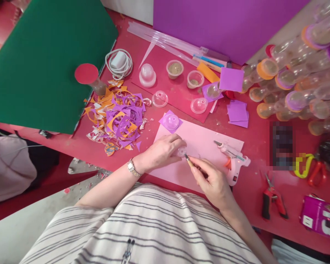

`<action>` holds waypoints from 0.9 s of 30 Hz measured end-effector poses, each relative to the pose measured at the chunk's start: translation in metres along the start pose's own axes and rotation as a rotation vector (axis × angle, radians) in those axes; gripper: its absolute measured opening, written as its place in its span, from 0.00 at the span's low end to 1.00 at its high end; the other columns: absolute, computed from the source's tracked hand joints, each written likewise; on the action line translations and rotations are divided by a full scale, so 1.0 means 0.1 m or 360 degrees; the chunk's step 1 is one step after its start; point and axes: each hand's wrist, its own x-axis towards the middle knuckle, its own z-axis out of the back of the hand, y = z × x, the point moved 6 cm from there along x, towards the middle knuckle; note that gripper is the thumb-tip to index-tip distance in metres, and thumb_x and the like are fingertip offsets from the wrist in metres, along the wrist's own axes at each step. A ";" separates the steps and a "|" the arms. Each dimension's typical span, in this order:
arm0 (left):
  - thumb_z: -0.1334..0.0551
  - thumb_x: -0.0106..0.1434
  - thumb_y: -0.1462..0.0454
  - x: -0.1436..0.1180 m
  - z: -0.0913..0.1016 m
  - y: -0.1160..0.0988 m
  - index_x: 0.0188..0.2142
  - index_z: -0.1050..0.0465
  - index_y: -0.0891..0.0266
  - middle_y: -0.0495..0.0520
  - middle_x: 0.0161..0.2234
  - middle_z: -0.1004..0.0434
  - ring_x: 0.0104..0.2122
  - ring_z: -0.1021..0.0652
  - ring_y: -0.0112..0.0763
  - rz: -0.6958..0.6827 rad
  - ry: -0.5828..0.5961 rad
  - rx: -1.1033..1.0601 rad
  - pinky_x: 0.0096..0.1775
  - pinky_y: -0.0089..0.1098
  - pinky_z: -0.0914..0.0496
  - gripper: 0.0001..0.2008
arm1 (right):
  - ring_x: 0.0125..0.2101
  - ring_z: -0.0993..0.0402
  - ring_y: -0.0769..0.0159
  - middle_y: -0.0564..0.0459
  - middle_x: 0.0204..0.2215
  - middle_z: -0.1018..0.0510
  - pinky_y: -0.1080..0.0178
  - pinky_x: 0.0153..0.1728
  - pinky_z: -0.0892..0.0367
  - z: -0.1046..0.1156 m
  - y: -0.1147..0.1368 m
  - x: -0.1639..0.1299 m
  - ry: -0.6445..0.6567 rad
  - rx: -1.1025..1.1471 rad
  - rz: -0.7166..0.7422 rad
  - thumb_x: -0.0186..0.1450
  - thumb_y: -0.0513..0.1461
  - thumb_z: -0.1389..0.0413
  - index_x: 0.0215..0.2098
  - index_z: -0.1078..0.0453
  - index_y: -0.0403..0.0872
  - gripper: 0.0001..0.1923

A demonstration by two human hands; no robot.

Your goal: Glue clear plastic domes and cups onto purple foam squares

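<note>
Left hand (165, 148) is curled over a small clear dome cap (182, 151), pinning it on the pink sheet (203, 146). Right hand (211, 179) pinches a thin tool (189, 160), long axis slanting up-left, tip right at the cap. Glue gun (233, 161) lies just beside, nozzle pointing left, paper scraps (118, 117) heaped further out

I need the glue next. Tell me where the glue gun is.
In the head view the glue gun lies on the pink sheet's right end, just right of the right hand, left of the red pliers.
</note>
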 end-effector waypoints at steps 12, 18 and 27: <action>0.34 0.64 0.62 0.00 0.00 0.00 0.50 0.30 0.64 0.60 0.46 0.25 0.44 0.23 0.37 -0.0001 0.0012 0.0039 0.46 0.34 0.28 0.16 | 0.25 0.23 0.67 0.48 0.32 0.20 0.66 0.27 0.26 0.02 0.03 0.01 0.0042 -0.0024 -0.0010 0.70 0.40 0.51 0.48 0.25 0.46 0.16; 0.36 0.65 0.61 -0.01 0.01 -0.01 0.50 0.30 0.64 0.59 0.46 0.25 0.44 0.23 0.37 -0.0018 0.0024 0.0039 0.46 0.35 0.28 0.16 | 0.30 0.20 0.64 0.47 0.33 0.19 0.65 0.31 0.25 0.01 0.03 0.01 0.0044 -0.0060 -0.0024 0.70 0.41 0.51 0.48 0.24 0.46 0.16; 0.35 0.64 0.62 0.00 -0.01 0.01 0.49 0.30 0.64 0.58 0.44 0.25 0.43 0.23 0.37 -0.0013 -0.0003 0.0048 0.45 0.35 0.28 0.15 | 0.31 0.20 0.64 0.47 0.34 0.18 0.65 0.31 0.24 -0.01 0.06 0.00 -0.0003 -0.0010 -0.0012 0.70 0.40 0.52 0.49 0.25 0.46 0.16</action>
